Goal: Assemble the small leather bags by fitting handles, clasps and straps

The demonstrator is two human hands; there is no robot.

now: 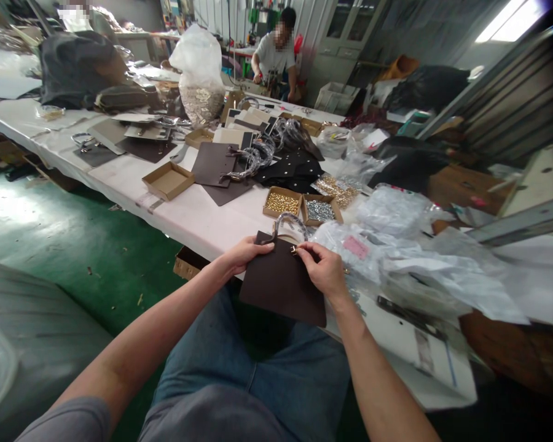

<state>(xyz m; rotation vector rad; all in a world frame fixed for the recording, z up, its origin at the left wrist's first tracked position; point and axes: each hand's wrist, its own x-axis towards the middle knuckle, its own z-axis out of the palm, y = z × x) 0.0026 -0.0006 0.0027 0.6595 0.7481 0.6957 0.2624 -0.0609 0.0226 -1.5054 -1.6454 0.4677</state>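
A dark brown leather panel (283,285) hangs over the near table edge above my lap. My left hand (246,253) grips its upper left corner, fingers closed on the leather. My right hand (321,267) pinches a small gold metal fitting (294,250) at the panel's top edge. A plastic-wrapped bag handle (289,221) arches just above the panel, attached near its top. Two small cardboard boxes stand right behind: one with gold studs (281,202), one with silver studs (321,210).
The white table (198,215) carries an open cardboard box (168,180), dark leather pieces (214,163), wrapped handles (258,153) and clear plastic bags (396,245). A big bag of metal parts (200,73) stands farther back. Another person (276,52) works at the far end. Green floor lies left.
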